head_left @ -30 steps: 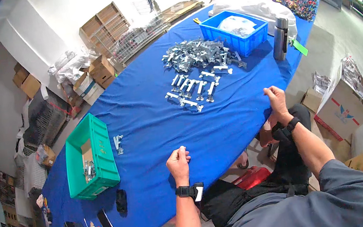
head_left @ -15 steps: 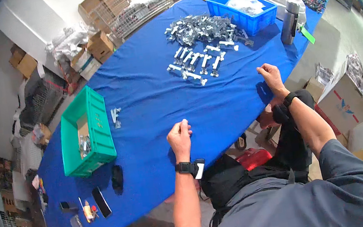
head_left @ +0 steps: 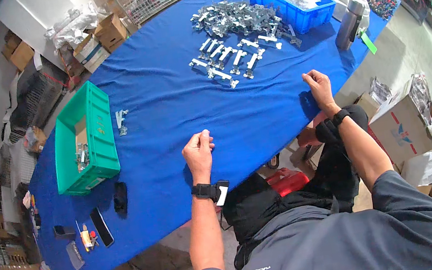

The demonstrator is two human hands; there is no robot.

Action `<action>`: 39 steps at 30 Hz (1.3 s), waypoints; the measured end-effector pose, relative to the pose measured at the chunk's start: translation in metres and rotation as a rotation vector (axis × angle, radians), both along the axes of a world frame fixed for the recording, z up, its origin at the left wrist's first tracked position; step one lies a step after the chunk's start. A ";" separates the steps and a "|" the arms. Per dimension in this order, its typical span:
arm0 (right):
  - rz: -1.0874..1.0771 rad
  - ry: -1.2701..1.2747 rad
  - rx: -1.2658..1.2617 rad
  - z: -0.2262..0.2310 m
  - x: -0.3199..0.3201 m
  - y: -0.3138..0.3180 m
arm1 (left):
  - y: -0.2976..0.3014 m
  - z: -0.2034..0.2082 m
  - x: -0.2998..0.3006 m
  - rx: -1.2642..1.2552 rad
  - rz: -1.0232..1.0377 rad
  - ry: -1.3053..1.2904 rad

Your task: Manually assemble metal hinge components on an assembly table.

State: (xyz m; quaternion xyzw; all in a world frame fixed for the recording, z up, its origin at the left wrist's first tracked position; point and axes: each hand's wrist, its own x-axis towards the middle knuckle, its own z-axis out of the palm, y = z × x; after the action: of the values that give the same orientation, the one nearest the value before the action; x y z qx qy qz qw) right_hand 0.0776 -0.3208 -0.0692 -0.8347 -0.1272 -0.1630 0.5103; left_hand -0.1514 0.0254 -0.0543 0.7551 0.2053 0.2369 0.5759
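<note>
left hand [head_left: 198, 151] and right hand [head_left: 319, 89] loosely closed, seemingly empty, by the table edge [head_left: 252, 170]; bare cloth [head_left: 252, 113] toward metal parts [head_left: 225, 53].

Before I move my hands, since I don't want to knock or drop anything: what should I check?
1. Left hand empty: cannot tell; fingers curled, nothing visible in it.
2. Right hand empty: cannot tell; also curled, nothing visible.
3. Metal flask upright: ok, though near the table's right edge.
4. Green bin on the table: ok, with metal pieces inside.
5. Loose parts all in the heap: not ok; several lie in front, a few beside the bin.
</note>
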 end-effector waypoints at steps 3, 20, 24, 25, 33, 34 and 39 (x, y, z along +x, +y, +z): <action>0.008 -0.006 -0.023 -0.002 0.001 0.000 | 0.000 0.001 0.001 -0.011 0.007 0.001; -0.006 0.036 0.031 0.001 -0.004 0.005 | -0.001 0.000 -0.003 -0.065 0.007 0.009; -0.025 -0.007 0.003 -0.001 0.001 -0.002 | -0.003 0.002 -0.001 -0.063 0.005 0.018; -0.017 -0.017 0.020 -0.003 0.001 0.001 | -0.003 0.001 -0.002 -0.056 0.016 0.027; 0.007 0.000 0.043 0.001 -0.002 0.002 | -0.004 0.002 -0.002 -0.037 0.027 0.043; 0.010 -0.006 0.045 0.000 -0.002 0.001 | -0.003 0.000 -0.002 -0.034 0.030 0.036; -0.004 0.007 0.026 0.001 -0.006 0.000 | -0.005 0.000 -0.005 -0.023 0.030 0.041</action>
State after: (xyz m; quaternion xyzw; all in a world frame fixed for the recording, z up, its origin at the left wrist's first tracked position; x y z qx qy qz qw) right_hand 0.0712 -0.3206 -0.0683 -0.8288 -0.1215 -0.1628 0.5214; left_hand -0.1559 0.0206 -0.0546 0.7498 0.2309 0.2276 0.5768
